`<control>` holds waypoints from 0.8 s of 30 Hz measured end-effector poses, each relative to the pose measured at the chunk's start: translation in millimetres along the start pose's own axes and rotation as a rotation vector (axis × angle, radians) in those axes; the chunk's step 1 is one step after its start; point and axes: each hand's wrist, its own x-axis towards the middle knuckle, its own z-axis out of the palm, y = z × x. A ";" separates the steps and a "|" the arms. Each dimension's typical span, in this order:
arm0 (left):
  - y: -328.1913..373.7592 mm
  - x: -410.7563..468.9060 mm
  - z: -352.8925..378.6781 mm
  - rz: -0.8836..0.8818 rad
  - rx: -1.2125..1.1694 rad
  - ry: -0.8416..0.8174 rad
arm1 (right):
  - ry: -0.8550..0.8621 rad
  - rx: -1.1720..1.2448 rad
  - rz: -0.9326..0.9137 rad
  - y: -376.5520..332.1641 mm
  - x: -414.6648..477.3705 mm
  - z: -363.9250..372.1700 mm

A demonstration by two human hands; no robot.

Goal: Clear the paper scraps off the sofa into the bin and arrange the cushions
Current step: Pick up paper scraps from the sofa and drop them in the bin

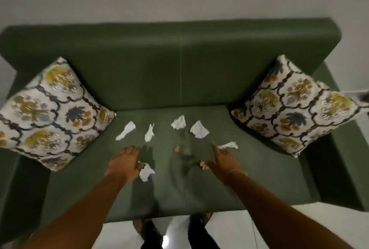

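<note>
— Green sofa (159,81) against a pale wall; what's on the seat?
— White crumpled paper scraps (199,132), scattered just beyond the fingertips, plus two small tan bits.
— And the left hand (124,163)?
— Palm down, fingers loosely spread, one white scrap (146,171) touching its thumb side.
— The right hand (224,161)?
— Its fingertips meet a long white scrap (228,145); whether they pinch it, I cannot tell.
— Cushions?
— Floral, diamond-wise: left cushion (50,113) and right cushion (295,107), well outside both hands.

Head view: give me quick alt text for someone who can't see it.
Both hands, left hand and right hand, reach over a green sofa strewn with paper scraps. A patterned cushion leans at each end.
</note>
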 end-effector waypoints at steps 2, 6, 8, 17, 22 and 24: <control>-3.6 17.9 40.3 -0.055 -0.041 -0.062 | -0.057 0.014 0.009 11.1 27.2 36.4; -12.1 52.9 121.4 -0.149 -0.155 -0.049 | -0.111 -0.009 -0.006 38.8 80.6 106.5; -15.1 65.2 148.6 -0.193 -0.210 -0.003 | -0.055 -0.045 -0.020 49.5 100.8 131.5; -13.4 80.5 185.4 -0.225 -0.397 0.272 | 0.296 -0.079 -0.134 68.8 125.2 161.7; 33.7 92.0 159.2 0.008 -0.427 0.325 | 0.451 0.120 -0.189 78.9 120.5 119.2; 63.8 105.0 146.2 0.101 -0.405 0.365 | 0.580 0.083 -0.192 93.9 126.1 97.1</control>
